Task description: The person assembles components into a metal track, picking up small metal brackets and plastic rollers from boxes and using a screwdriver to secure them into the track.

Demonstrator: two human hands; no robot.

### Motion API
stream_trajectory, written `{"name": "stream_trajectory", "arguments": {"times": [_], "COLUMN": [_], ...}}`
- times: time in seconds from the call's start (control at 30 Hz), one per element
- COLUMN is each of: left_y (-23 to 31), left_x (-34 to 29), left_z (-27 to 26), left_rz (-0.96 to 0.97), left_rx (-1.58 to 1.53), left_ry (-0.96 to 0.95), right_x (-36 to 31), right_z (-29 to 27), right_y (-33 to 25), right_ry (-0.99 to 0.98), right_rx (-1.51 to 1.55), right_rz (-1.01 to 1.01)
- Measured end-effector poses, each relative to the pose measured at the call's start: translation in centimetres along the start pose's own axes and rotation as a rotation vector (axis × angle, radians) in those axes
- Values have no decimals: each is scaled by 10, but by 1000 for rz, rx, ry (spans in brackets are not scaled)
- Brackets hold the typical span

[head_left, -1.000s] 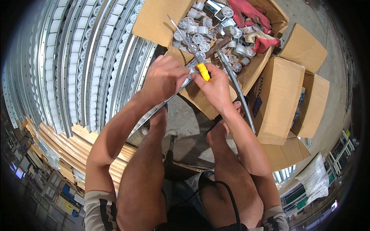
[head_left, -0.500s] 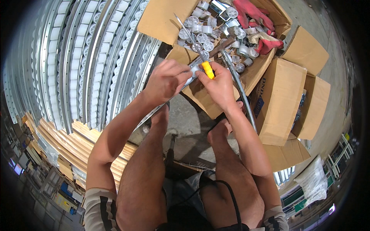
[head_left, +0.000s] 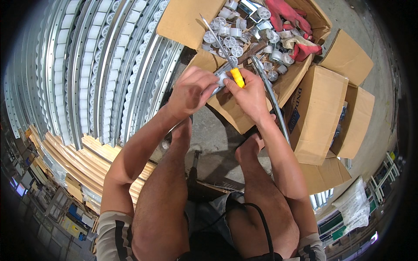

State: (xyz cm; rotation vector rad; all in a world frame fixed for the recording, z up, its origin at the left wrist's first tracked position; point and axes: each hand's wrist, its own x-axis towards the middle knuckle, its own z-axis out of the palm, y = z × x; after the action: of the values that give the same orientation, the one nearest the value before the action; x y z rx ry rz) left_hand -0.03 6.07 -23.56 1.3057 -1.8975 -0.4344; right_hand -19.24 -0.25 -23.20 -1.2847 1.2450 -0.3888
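Note:
In my right hand is a screwdriver with a yellow handle; its thin metal shaft points up and to the left over the open carton. A small white roller shows between my two hands, at a narrow metal rail that runs under them. The thumb of my right hand is against the roller's side. My left hand is closed, its fingertips pinched at the roller's left edge. The fingers partly hide both roller and rail.
An open carton holds many loose white rollers and red-and-white gloves. A hammer with a metal handle leans across its edge. Another carton stands at right. Metal roller tracks lie stacked at left, above tan lengths.
My left fingers have shifted slightly and show bent more closely at the roller. My right hand keeps the screwdriver in nearly the same position. The whole view has moved a little.

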Motion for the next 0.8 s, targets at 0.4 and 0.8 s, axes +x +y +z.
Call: {"name": "stream_trajectory", "arguments": {"times": [0.4, 0.8], "left_y": [2, 4], "left_x": [0, -5], "left_z": [-2, 0], "left_rz": [-114, -111], "left_rx": [-7, -22], "left_ry": [-56, 5], "right_x": [-2, 0], "right_z": [-3, -4], "right_y": [-17, -11], "right_ry": [-47, -48], "right_rx": [36, 38], "right_rz": [118, 73]}}
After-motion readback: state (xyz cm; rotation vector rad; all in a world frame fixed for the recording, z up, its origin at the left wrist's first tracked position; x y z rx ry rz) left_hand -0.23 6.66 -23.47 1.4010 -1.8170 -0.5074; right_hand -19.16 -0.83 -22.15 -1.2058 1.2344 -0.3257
